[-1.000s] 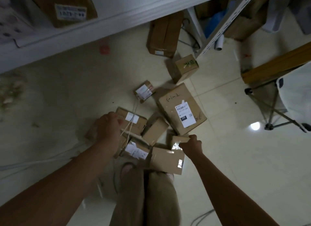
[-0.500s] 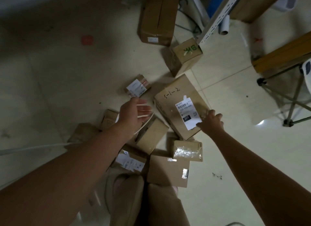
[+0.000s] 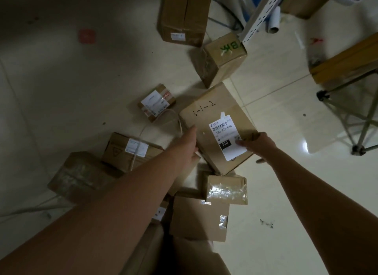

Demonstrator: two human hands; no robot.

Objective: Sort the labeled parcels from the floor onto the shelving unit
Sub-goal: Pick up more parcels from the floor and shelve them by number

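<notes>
Cardboard, plain brown and smooth, makes up the box (image 3: 210,119) now being taken: a wide, flat parcel lying on the floor (image 3: 81,80) in the middle of the scatter, its far corner just beside the BK box (image 3: 223,57) and its near corner just beside a taped parcel (image 3: 227,189). "3-1-2" is handwritten on the far left of its top. A white label (image 3: 227,137) with a barcode, "220-220-C40" and a black "220" patch sits toward the right, a small tab sticking out of its far edge. The hands are apart, one on each side. The left hand (image 3: 189,140) lies with straight fingers against the left edge. The right hand (image 3: 260,144) grips the right edge, thumb on top at the label, fingers curled out of sight below. The step looks like the lift. To do it well, the left fingers should get under their edge first, then both hands raise the box level. The thumb is best kept from dragging on the label, and the left hand should stay out of the cord (image 3: 178,121) looping beside it. The handwritten code probably names the slot, so keep it in view on the way to the post (image 3: 259,16) far right.
</notes>
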